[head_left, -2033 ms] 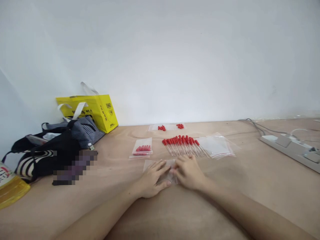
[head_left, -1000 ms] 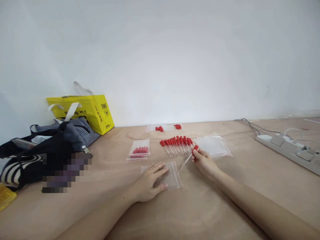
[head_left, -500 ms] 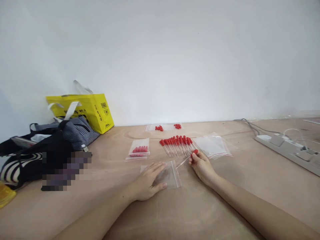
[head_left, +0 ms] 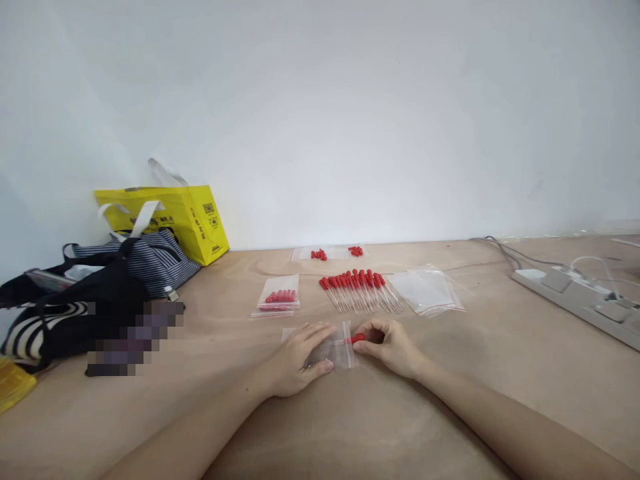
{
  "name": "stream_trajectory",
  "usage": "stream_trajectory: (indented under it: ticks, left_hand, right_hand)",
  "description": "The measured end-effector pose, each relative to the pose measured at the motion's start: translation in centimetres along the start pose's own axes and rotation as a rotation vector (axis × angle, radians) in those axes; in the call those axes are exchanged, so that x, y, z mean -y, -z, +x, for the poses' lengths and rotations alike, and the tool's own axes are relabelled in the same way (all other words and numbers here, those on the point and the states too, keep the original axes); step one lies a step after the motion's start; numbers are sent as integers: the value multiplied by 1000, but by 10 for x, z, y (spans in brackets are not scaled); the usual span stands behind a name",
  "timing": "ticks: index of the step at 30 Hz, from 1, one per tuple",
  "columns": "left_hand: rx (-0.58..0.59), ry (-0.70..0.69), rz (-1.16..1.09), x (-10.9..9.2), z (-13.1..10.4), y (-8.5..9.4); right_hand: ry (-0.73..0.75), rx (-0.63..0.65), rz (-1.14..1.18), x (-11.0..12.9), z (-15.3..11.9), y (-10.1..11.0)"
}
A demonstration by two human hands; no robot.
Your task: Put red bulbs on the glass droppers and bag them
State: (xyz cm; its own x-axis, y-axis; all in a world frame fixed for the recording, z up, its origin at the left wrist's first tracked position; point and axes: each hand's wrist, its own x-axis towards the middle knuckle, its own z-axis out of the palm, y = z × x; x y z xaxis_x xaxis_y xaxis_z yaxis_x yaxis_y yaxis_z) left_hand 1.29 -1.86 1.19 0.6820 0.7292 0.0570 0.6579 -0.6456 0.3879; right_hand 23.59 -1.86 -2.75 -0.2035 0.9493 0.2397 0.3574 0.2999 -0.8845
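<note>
My left hand (head_left: pixel 303 357) lies flat with fingers spread on a clear zip-lock bag (head_left: pixel 345 357), pressing it to the table. Between the thumb and fingers of my right hand (head_left: pixel 390 347) is the red bulb of a dropper (head_left: pixel 359 338). Its thin clear stem reaches into the mouth of the bag, toward my left hand. Just beyond, several more red-bulbed droppers (head_left: pixel 355 280) lie side by side in a row, bulbs pointing away from me. Left of them, filled zip-lock bags (head_left: pixel 280 297) with red bulbs inside are stacked. To the right lies a pile of flat clear bags (head_left: pixel 427 291).
By the wall are more bags (head_left: pixel 335 253) with red-bulbed items. A power strip (head_left: pixel 575 300) with plugs and cables lies at the right. At the left are a yellow shopping bag (head_left: pixel 207 227), a striped bag (head_left: pixel 163 263) and a black bag (head_left: pixel 95 320).
My right hand has moved left and nearer, bringing the dropper from beside the row into the bag's opening. My left hand has stayed on the bag.
</note>
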Motion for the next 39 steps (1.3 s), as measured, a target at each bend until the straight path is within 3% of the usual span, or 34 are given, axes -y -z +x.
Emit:
stream_trajectory:
  ticks: [6,12,16,18,21,23,27,32,39]
  left_hand:
    - [16,-62,-20,5,1,-3]
    - [-60,-136,29,0,5,-5]
    - [-79,-134,12,0,5,-1]
    - [-65,-121,-15,2,2,3]
    - [-26,-89,-55,9,-3,8]
    - [7,-79,-71,13,-5,10]
    - [44,-95,-109,17,-5,7]
    - [15,-108,-126,18,-3,5]
    - [22,-89,-96,15,-4,6]
  right_hand:
    - [142,115,-107,5,0,3]
    - [200,184,-229,8,-1,1]
    - [247,282,-281,7,7,13]
    - [158,177,-266,1,19,27]
    - [-151,-245,-434,-13,43,49]
    - [-224,-346,-479,-22,60,58]
    - [-305,-424,-508,-32,86,59]
    - [-332,-451,-481,-30,99,53]
    - [-222,-415,-353,-4,79,57]
